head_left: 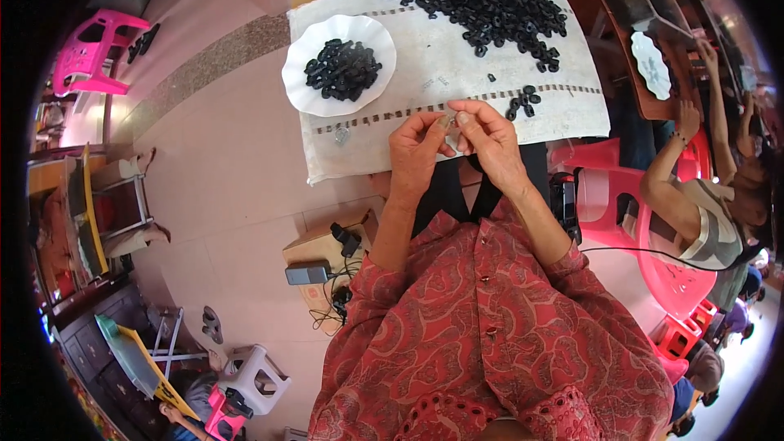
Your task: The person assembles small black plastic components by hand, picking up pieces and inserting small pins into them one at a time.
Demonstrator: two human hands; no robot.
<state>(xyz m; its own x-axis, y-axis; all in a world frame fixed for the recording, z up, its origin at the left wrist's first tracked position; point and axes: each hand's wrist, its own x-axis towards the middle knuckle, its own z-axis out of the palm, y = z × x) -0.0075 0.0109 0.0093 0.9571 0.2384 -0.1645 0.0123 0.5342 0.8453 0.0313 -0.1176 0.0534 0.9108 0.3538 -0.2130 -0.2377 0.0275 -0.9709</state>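
My left hand [418, 149] and my right hand [492, 140] meet over the near edge of the cloth-covered table. Thumb and fingers are pinched on both, and whatever lies between the fingertips is too small to name. A few small black ring-shaped pieces [529, 100] lie just beyond my right hand. Farther back spreads a big heap of the same black pieces [482, 0]. Left of my hands, a white scalloped plate [296, 73] holds a pile of black pieces [343, 69]. Near its lower edge, a small clear item [341, 135] rests on the white cloth [425, 49].
Below the table at left stands a cardboard box [314, 298] with a grey device [309, 273] and black cables. A co-worker [702, 212] sits at right by a pink chair [604, 188] and a wooden table with another white plate [650, 65]. A pink stool [98, 49] stands far left.
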